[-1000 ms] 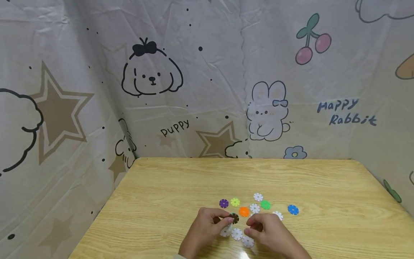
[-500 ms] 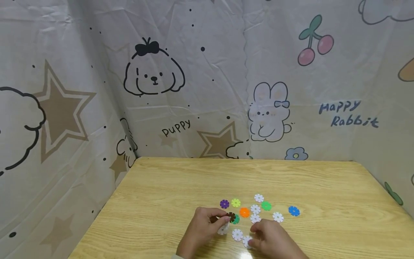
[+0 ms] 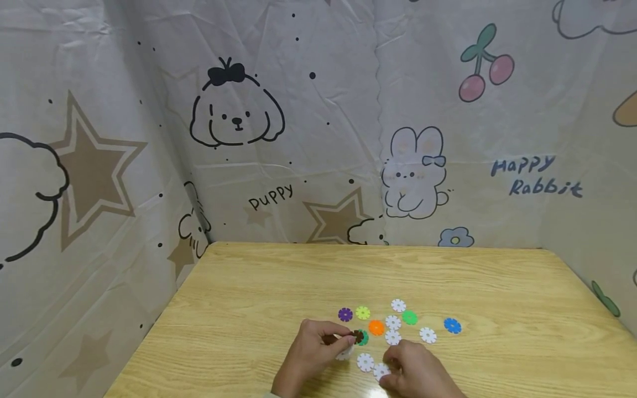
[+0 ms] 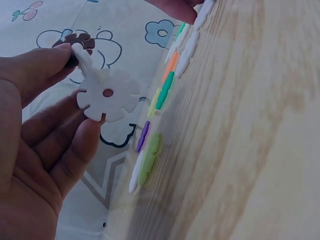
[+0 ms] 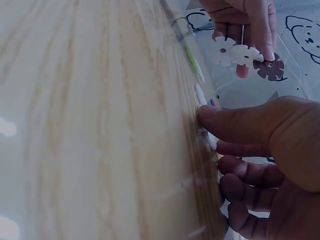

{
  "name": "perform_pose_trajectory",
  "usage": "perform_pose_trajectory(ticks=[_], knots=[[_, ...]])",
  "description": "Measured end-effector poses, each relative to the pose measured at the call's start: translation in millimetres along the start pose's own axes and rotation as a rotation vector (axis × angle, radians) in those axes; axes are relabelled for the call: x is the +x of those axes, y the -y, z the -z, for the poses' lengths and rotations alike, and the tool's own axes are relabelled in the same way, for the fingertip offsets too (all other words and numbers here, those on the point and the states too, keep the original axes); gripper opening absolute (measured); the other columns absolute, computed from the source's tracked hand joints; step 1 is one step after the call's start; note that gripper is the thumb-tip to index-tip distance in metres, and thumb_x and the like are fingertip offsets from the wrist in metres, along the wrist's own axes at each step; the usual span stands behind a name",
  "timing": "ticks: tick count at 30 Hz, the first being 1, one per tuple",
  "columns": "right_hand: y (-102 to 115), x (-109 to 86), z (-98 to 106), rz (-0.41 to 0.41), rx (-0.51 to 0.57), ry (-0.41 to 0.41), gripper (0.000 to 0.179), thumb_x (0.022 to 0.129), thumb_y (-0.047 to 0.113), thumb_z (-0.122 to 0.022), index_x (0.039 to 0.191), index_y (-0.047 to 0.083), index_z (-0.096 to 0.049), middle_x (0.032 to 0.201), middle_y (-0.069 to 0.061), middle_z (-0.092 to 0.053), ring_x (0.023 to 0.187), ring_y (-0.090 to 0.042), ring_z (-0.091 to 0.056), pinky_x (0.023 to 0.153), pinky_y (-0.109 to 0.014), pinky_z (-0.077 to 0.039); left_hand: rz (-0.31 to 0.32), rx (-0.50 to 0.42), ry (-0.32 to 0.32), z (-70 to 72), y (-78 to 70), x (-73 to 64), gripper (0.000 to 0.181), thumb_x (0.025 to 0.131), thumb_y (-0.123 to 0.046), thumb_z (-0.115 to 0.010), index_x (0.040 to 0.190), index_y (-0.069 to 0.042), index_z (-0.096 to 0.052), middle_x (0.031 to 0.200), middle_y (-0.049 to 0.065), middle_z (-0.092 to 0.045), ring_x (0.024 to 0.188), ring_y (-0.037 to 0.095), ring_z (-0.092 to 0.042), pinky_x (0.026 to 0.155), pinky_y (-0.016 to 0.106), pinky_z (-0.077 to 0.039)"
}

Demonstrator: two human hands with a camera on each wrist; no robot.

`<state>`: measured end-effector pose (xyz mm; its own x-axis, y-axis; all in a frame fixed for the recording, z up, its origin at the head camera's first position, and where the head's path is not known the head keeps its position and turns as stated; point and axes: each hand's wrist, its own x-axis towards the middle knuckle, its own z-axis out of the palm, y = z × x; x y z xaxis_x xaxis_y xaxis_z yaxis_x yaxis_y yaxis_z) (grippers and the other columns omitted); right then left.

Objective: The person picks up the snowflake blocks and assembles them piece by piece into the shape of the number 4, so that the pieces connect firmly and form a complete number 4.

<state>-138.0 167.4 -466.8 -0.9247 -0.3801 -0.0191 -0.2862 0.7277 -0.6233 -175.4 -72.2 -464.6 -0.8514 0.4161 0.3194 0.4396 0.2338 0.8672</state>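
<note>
My left hand [image 3: 316, 348] pinches a small chain of notched interlocking discs above the table. In the left wrist view a white disc [image 4: 120, 97] hangs lowest, joined to another white one; a brown disc [image 5: 269, 69] forms the other end, as the right wrist view shows. Near the front, my right hand [image 3: 420, 369] has its thumb and forefinger at the edges of a white disc [image 3: 380, 371] lying flat, gripping it. Beside that lies another white disc [image 3: 365, 362]. A teal disc [image 3: 365, 338] is partly hidden behind the brown one.
Loose discs lie farther back on the wooden table [image 3: 239, 309]: purple [image 3: 345, 314], yellow [image 3: 363, 313], orange [image 3: 376, 328], green [image 3: 410, 317], blue [image 3: 452, 325] and several white ones. A printed cloth [image 3: 318, 110] stands along the table's far edge.
My right hand has moved away from the left hand, down and toward me onto the near white disc. My left hand still holds its chain and has shifted only slightly.
</note>
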Motion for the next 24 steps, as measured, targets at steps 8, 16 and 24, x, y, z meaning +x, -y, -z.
perform_pose_trajectory(ticks=[8,16,24], knots=[[-2.3,0.3,-2.5,0.046,-0.033,-0.050,0.021,0.076,0.020,-0.087,0.085,0.010,-0.071,0.078,0.008,-0.061,0.069,-0.004,-0.053,0.059,-0.029,-0.049,-0.029,-0.009,0.011,0.1,1.0,-0.4,0.014,0.091,-0.017,-0.076,0.094,-0.004,-0.080,0.089,0.003,-0.075,0.070,0.007,-0.068,0.060,0.025,-0.056],[-0.1,-1.3,-1.8,0.004,0.040,-0.063,0.027,0.075,0.014,-0.087,0.084,0.014,-0.062,0.073,0.009,-0.056,0.065,-0.006,-0.050,0.058,-0.028,-0.045,-0.036,0.003,0.008,-1.6,1.9,1.1,0.014,0.092,-0.017,-0.075,0.094,-0.004,-0.080,0.090,0.002,-0.075,0.070,0.007,-0.067,0.061,0.024,-0.056],[-3.0,-2.8,3.6,0.015,0.138,-0.005,0.015,0.080,0.007,-0.080,0.083,0.011,-0.067,0.072,0.009,-0.060,0.067,-0.007,-0.051,0.060,-0.028,-0.045,-0.020,-0.012,0.019,-1.8,1.4,0.9,0.013,0.092,-0.015,-0.075,0.096,-0.003,-0.079,0.094,0.004,-0.075,0.071,0.008,-0.068,0.062,0.023,-0.055]])
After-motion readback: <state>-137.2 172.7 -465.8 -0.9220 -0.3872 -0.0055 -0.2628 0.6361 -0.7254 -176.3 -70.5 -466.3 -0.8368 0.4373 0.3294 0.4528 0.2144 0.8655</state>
